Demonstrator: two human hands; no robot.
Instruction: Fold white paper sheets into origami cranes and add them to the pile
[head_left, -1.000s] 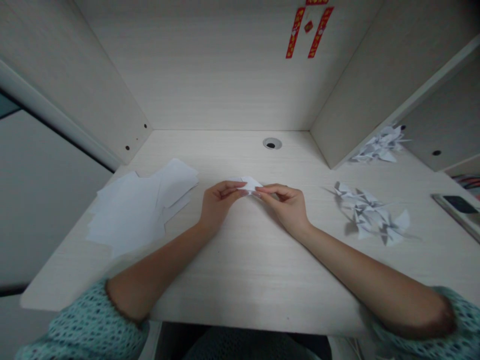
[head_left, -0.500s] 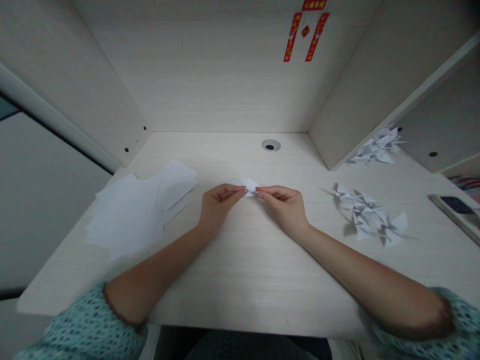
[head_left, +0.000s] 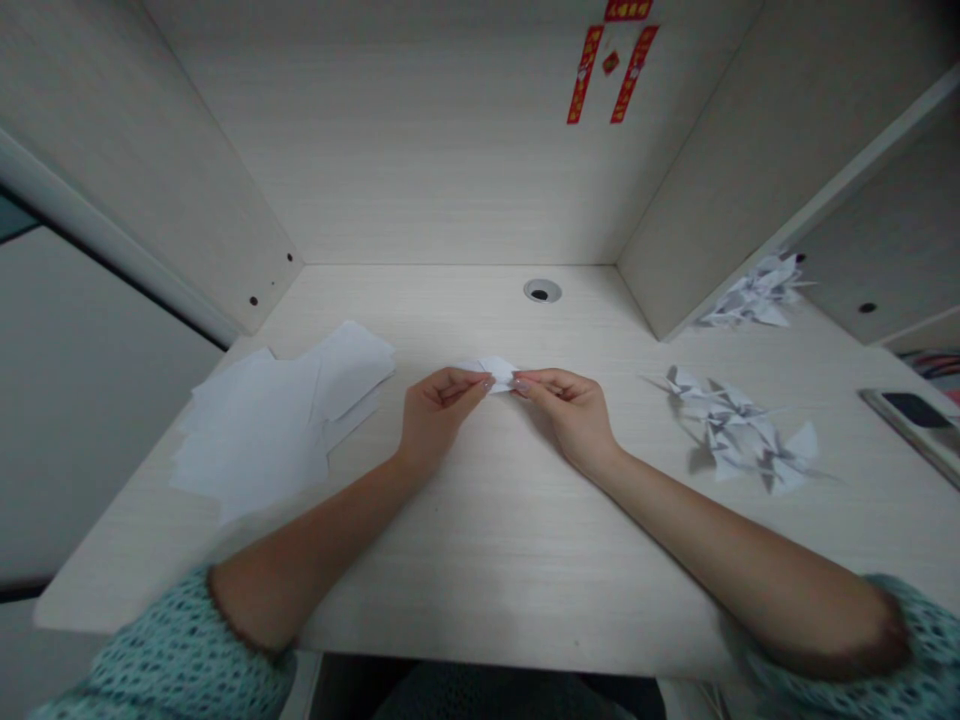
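Between my hands, over the middle of the desk, is a small piece of folded white paper (head_left: 501, 371). My left hand (head_left: 442, 400) pinches its left side between thumb and fingers. On the opposite side, my right hand (head_left: 566, 405) pinches the right edge the same way. The fingertips cover parts of the paper, so its exact folds are hard to make out. To the left lies a spread pile of white paper sheets (head_left: 259, 430). Several folded paper cranes (head_left: 739, 425) sit in a cluster to the right of my right hand.
More folded paper pieces (head_left: 757, 292) lie at the back right, beside the upright divider panel (head_left: 697, 180). A phone (head_left: 911, 425) rests at the right edge. A round cable hole (head_left: 541, 291) is set into the desk (head_left: 465, 560) near the back wall.
Almost nothing differs. The right fingertips have shifted very slightly along the paper's right edge; both hands keep their pinch.
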